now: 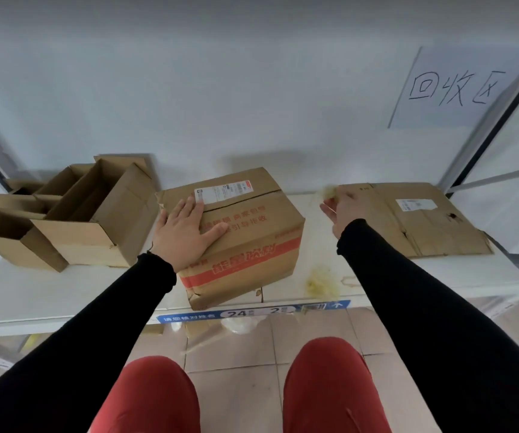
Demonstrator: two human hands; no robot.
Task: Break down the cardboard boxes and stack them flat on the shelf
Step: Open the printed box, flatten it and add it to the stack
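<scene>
A closed brown box with red print sits at the middle of the white shelf, its near corner jutting over the front edge. My left hand lies flat on its top, fingers spread, next to the shipping label. To the right, a flattened cardboard box lies on the shelf. My right hand hovers at that sheet's left edge, fingers pinching a blurred yellowish wad of tape.
Several open empty boxes stand clustered at the shelf's left. Another yellowish tape wad lies near the front edge. A paper sign hangs on the back wall. A shelf upright rises at the right. Tiled floor lies below.
</scene>
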